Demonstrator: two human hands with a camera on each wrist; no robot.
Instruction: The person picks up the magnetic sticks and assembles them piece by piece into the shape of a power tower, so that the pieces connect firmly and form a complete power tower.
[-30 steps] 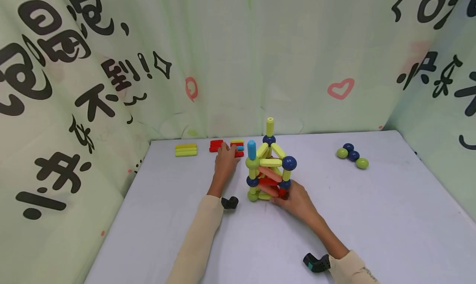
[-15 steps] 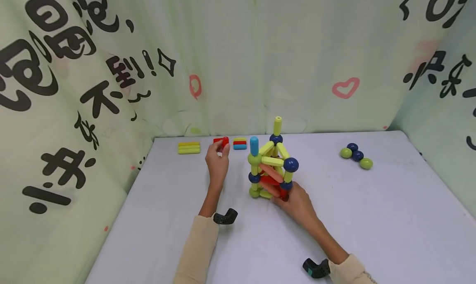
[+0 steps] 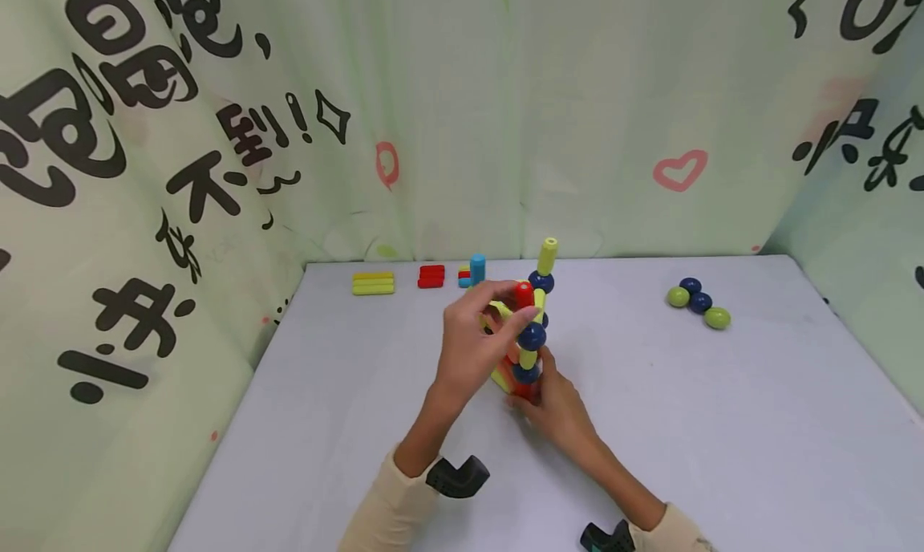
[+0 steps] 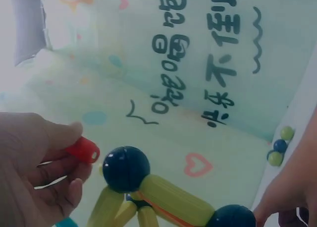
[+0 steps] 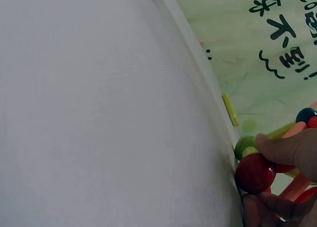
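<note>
A tower of magnetic rods and balls (image 3: 532, 336) stands mid-table, with an upright blue rod (image 3: 477, 269) and a yellow-green rod (image 3: 548, 257) on top. My left hand (image 3: 472, 339) pinches a short red rod (image 3: 524, 294) between thumb and fingers. In the left wrist view the red rod's end (image 4: 83, 150) is close beside a dark blue ball (image 4: 126, 168), with a small gap. Low on the tower, my right hand (image 3: 559, 403) grips a corner; the right wrist view shows its thumb and fingers around a dark red ball (image 5: 255, 173). The left hand hides part of the tower.
Yellow rods (image 3: 373, 284) lie at the back left of the white table (image 3: 303, 424). Red rods (image 3: 431, 277) lie to their right, and a small mixed stack (image 3: 464, 275) is partly behind the tower. Loose blue and green balls (image 3: 699, 302) sit at the back right.
My left hand has lifted a red rod from the back row and carried it right to the tower's upper part. The tower has turned, while my right hand keeps its grip low on it.
</note>
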